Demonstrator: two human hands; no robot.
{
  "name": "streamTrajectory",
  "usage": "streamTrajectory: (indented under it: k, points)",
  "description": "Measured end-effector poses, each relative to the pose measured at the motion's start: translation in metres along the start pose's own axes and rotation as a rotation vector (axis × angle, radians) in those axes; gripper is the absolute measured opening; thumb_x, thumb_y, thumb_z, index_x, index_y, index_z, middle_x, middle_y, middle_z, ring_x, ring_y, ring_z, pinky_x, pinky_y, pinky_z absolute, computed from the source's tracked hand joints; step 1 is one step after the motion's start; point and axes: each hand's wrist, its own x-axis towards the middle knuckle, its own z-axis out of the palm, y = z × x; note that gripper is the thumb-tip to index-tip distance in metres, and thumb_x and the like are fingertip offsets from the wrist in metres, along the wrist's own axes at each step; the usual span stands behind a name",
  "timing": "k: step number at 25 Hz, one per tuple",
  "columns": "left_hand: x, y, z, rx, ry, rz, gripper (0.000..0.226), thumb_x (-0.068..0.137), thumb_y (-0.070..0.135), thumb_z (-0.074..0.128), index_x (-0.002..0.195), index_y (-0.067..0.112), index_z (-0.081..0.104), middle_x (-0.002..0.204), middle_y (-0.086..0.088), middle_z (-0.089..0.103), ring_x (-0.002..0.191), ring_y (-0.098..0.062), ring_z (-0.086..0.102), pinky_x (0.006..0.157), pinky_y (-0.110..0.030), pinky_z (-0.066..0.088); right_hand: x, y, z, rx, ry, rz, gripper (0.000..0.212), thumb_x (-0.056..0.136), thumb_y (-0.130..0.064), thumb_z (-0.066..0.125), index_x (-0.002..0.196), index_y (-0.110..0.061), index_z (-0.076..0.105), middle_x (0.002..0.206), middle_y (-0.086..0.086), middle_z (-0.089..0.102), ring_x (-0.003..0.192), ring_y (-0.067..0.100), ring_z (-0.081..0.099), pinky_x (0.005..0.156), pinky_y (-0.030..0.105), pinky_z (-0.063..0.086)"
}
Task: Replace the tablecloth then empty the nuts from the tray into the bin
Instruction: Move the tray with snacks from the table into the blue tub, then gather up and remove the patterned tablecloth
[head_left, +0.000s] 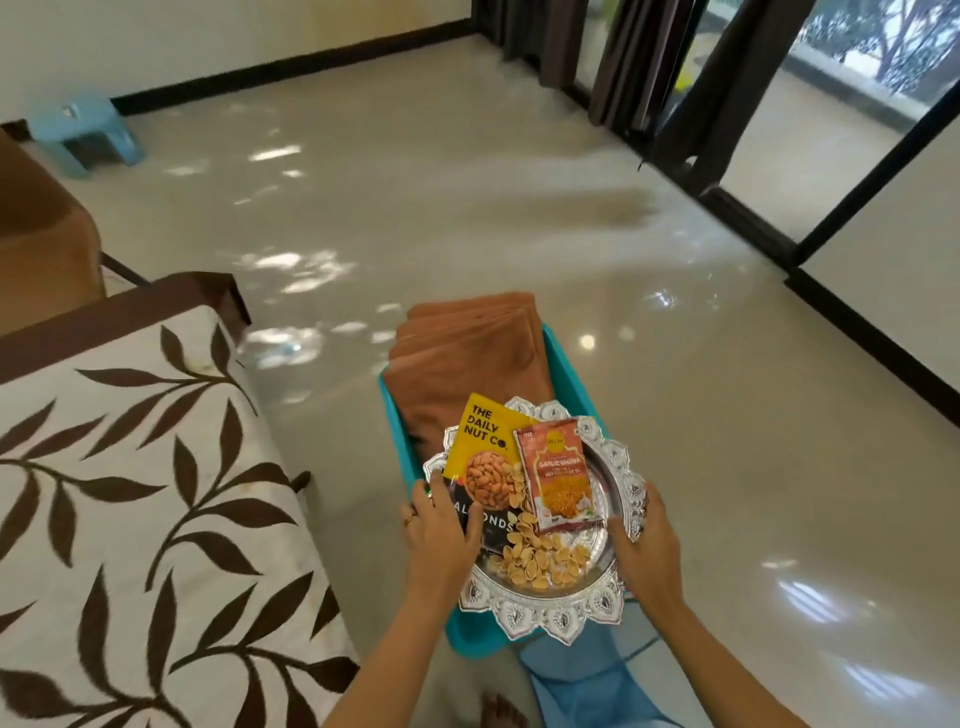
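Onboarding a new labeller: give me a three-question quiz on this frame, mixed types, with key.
1. True or false: the ornate silver tray sits on the leaf-patterned tablecloth.
2. Which lies in the teal plastic bin behind the tray? A) folded brown cloth B) blue stool C) curtain
3. Fill in: the yellow almond packet lies to the ___ of the orange garlic snack packet.

Key: 1 false, both hands (left hand, right hand) hold it over the bin; 2 A, the folded brown cloth; 3 left.

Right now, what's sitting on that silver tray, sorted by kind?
Snack packets: 2, the yellow almond packet and the orange garlic packet
Heaps of loose nut shells: 1, the shell pile
Total: 3
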Motion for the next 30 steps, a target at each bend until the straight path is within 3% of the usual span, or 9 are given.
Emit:
streamTrajectory:
  k: [2,5,9,12,14,18,23,27,30]
  points:
    - [-0.002,-0.006,0.019,0.024,-0.036,-0.019,0.067,0.092,0.048,0.050,0.142,0.006,0.034,0.135,-0.019,0.042,0.114,-0.034,0.046,0.096,-0.044,0.044,0.002,0.018,0.008,0.002,-0.013,0.031,0.053,0.086,-0.045,0.050,0.135,-0.026,0.039,0.124,0.000,0.059,0.107,0.019,0.058,0.093,0.037,0.047]
    - [-0.006,-0.012,0.036,0.047,-0.041,-0.030,0.070,0.090,0.047,0.054,0.141,0.003,0.035,0.132,-0.024,0.046,0.106,-0.038,0.052,0.087,-0.046,0.049,0.003,0.032,0.015,-0.011,-0.006,0.066,0.058,0.090,-0.027,0.058,0.142,-0.017,0.034,0.134,0.006,0.053,0.119,0.024,0.052,0.100,0.037,0.042]
    - [-0.003,-0.022,0.048,0.025,-0.013,-0.012,0.070,0.091,0.053,0.043,0.138,0.002,0.034,0.121,-0.021,0.052,0.094,-0.035,0.054,0.080,-0.046,0.050,0.003,0.039,0.023,-0.095,-0.014,0.068,0.065,0.089,-0.038,0.049,0.145,-0.012,0.028,0.139,0.010,0.048,0.125,0.025,0.047,0.105,0.043,0.040]
    - [-0.004,-0.023,0.045,0.043,-0.054,-0.009,0.078,0.090,0.061,0.027,0.144,0.005,0.029,0.135,-0.024,0.043,0.112,-0.040,0.050,0.093,-0.049,0.044,0.005,0.044,0.024,-0.226,-0.049,0.100,0.065,0.091,-0.047,0.042,0.145,-0.013,0.029,0.139,0.013,0.046,0.127,0.032,0.044,0.106,0.050,0.039]
    - [-0.003,-0.020,0.030,0.080,-0.059,-0.020,0.078,0.091,0.065,0.024,0.149,0.012,0.023,0.149,-0.024,0.028,0.129,-0.040,0.038,0.105,-0.048,0.035,0.005,0.032,0.023,-0.367,-0.004,0.125,0.067,0.092,-0.046,0.045,0.145,-0.009,0.028,0.146,0.020,0.035,0.135,0.039,0.030,0.112,0.054,0.027]
    - [-0.002,-0.027,-0.031,0.073,0.070,0.017,0.083,0.088,0.070,0.012,0.148,0.015,0.027,0.151,-0.023,0.027,0.135,-0.036,0.034,0.106,-0.044,0.035,-0.014,-0.045,0.040,-0.326,0.027,-0.020,0.069,0.091,-0.046,0.042,0.146,-0.008,0.026,0.155,0.018,0.019,0.144,0.034,0.014,0.115,0.049,0.017]
    - [-0.027,-0.081,-0.127,0.136,0.313,0.035,0.060,0.093,0.054,0.034,0.135,0.013,0.041,0.137,-0.023,0.047,0.122,-0.036,0.050,0.095,-0.043,0.046,-0.078,-0.160,0.104,-0.174,-0.175,-0.367,0.061,0.094,-0.040,0.036,0.145,-0.008,0.030,0.158,0.013,0.016,0.147,0.021,0.008,0.119,0.028,0.006]
    - [-0.084,-0.165,-0.188,0.158,0.382,-0.174,0.059,0.094,0.053,0.033,0.135,0.013,0.043,0.139,-0.022,0.043,0.122,-0.037,0.046,0.096,-0.049,0.043,-0.169,-0.227,0.164,-0.226,-0.374,-0.462,0.065,0.092,-0.044,0.032,0.145,-0.007,0.032,0.157,0.014,0.018,0.147,0.024,0.009,0.118,0.041,0.017]
    - [-0.137,-0.240,-0.212,0.130,0.377,-0.402,0.064,0.092,0.055,0.041,0.139,0.013,0.040,0.144,-0.026,0.036,0.128,-0.044,0.039,0.098,-0.058,0.038,-0.247,-0.255,0.202,-0.304,-0.468,-0.456,0.069,0.093,-0.045,0.039,0.148,-0.005,0.025,0.158,0.019,0.011,0.147,0.031,0.006,0.118,0.042,0.012]
